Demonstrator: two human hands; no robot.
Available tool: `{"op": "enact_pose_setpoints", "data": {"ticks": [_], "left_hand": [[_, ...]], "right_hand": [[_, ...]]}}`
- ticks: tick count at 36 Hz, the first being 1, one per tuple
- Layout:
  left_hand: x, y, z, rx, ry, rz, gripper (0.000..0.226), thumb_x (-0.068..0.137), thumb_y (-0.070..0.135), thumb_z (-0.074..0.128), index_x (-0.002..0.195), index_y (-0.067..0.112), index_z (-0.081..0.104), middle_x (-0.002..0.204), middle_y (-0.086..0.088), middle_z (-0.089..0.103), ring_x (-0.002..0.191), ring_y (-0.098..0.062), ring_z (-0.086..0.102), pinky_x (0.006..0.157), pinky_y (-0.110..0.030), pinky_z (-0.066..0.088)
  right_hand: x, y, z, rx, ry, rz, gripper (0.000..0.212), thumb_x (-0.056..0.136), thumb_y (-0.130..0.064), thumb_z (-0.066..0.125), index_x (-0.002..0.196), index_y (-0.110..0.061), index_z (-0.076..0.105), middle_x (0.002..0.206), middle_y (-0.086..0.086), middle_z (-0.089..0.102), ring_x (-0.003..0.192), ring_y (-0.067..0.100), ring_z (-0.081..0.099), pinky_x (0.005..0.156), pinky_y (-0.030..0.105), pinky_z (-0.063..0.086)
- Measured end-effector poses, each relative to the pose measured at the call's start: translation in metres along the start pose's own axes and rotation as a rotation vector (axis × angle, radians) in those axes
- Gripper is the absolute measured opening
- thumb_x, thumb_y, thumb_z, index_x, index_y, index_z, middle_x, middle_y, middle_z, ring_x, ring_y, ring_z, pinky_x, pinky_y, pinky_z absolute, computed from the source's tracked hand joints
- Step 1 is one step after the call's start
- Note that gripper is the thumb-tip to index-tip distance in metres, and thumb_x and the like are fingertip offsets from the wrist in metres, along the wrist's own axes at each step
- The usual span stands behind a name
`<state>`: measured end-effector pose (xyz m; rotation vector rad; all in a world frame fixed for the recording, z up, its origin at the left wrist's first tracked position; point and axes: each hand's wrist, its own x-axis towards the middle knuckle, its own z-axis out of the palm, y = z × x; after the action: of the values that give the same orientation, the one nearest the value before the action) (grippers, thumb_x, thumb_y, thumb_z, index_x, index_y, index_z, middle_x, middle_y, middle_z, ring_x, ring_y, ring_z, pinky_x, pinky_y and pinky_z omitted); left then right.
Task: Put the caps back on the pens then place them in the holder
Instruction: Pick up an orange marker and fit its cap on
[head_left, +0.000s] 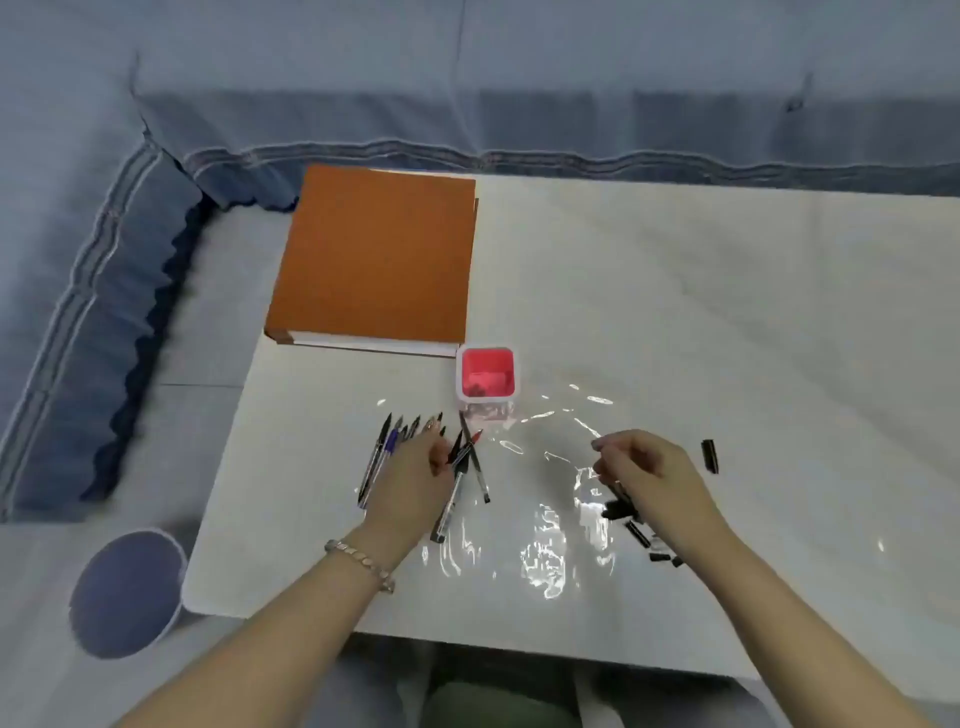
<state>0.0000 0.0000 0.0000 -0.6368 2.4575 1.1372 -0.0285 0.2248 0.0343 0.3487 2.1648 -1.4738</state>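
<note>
Uncapped pens (379, 457) lie fanned out on the white table (727, 312), tips pointing away, at about seven o'clock from the pink holder (488, 350). The holder stands upright just beyond them, with no pens in it yet. The left hand (415, 467) is laid over the fan with its fingers fairly straight and lightly spread, touching the barrels rather than gripping one.

Over at four o'clock from the holder sits the heap of black caps (621, 512), with the right hand (644, 467) right above it. Its fingers are curled and its thumb and forefinger are drawn close. The blur is heavy there, so I cannot tell whether they already pinch a cap.

So this looks like the very start: choose one pen and one cap. The tidy way is to slide a single barrel clear of the fan, lift it near the tip end, bring the cap on in line and push until it seats. Then drop it into the holder.

One stray cap (709, 456) lies apart at three o'clock of the right hand and is easy to forget. An orange binder (374, 260) sits at eleven o'clock, touching or nearly touching the holder. The table's glossy cover may let the pens skid. A round bin (127, 592) stands off the table's corner at eight o'clock.
</note>
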Motion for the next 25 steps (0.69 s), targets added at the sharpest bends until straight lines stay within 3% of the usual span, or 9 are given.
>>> {"op": "enact_pose_setpoints", "data": {"ticks": [2,3,7,10,13,17,25], "left_hand": [[0.017,-0.016,0.018,0.114,0.026,0.028,0.012,0.084,0.008,0.051,0.093,0.015,0.058,0.087,0.002,0.057,0.083,-0.019,0.054,0.067,-0.026,0.04],[0.027,-0.025,0.028,0.167,0.042,0.04,0.012,0.085,0.01,0.052,0.095,0.014,0.058,0.09,0.0,0.057,0.084,-0.018,0.053,0.068,-0.026,0.039],[0.057,-0.053,0.057,0.332,0.09,0.135,0.015,0.087,0.019,0.054,0.099,0.013,0.058,0.097,-0.002,0.06,0.089,-0.019,0.055,0.068,-0.028,0.04],[0.074,-0.065,0.068,0.379,0.123,0.199,0.014,0.087,0.022,0.056,0.096,0.013,0.058,0.094,-0.002,0.059,0.088,-0.021,0.055,0.066,-0.028,0.039],[0.08,-0.072,0.075,0.352,0.145,0.235,0.013,0.085,0.026,0.059,0.09,0.013,0.059,0.086,0.002,0.057,0.081,-0.017,0.052,0.064,-0.028,0.039],[0.086,-0.077,0.079,0.341,0.174,0.272,0.01,0.085,0.024,0.059,0.087,0.015,0.062,0.084,0.003,0.058,0.081,-0.017,0.054,0.067,-0.032,0.044],[0.086,-0.081,0.083,0.467,0.272,0.4,0.013,0.085,0.028,0.059,0.085,0.015,0.062,0.085,0.002,0.054,0.08,-0.016,0.05,0.056,-0.029,0.038]], "right_hand": [[0.017,0.016,0.005,-0.029,0.014,-0.031,0.018,0.087,-0.014,0.052,0.08,-0.024,0.064,0.069,-0.005,0.065,0.061,0.0,0.058,0.054,0.015,0.046],[0.026,0.025,0.007,-0.037,0.01,-0.037,0.018,0.088,-0.014,0.051,0.079,-0.024,0.064,0.071,-0.003,0.065,0.057,-0.004,0.056,0.051,0.016,0.046],[0.053,0.059,0.021,-0.054,-0.019,-0.012,0.017,0.088,-0.014,0.051,0.083,-0.022,0.065,0.074,-0.001,0.066,0.063,0.001,0.057,0.061,0.036,0.052],[0.068,0.078,0.024,-0.097,-0.014,-0.088,0.019,0.087,-0.011,0.05,0.082,-0.023,0.065,0.075,-0.002,0.067,0.073,0.009,0.061,0.072,0.023,0.048],[0.079,0.095,0.026,-0.157,-0.034,-0.134,0.018,0.087,-0.013,0.052,0.083,-0.026,0.064,0.076,-0.005,0.067,0.07,0.003,0.06,0.06,0.009,0.044],[0.089,0.108,0.027,-0.218,-0.036,-0.189,0.014,0.085,-0.02,0.053,0.082,-0.029,0.064,0.08,0.001,0.068,0.069,0.009,0.06,0.057,0.018,0.046],[0.083,0.129,0.029,-0.203,0.007,-0.281,0.021,0.086,-0.017,0.052,0.079,-0.033,0.064,0.079,-0.004,0.07,0.075,0.008,0.063,0.064,0.015,0.046]]}}
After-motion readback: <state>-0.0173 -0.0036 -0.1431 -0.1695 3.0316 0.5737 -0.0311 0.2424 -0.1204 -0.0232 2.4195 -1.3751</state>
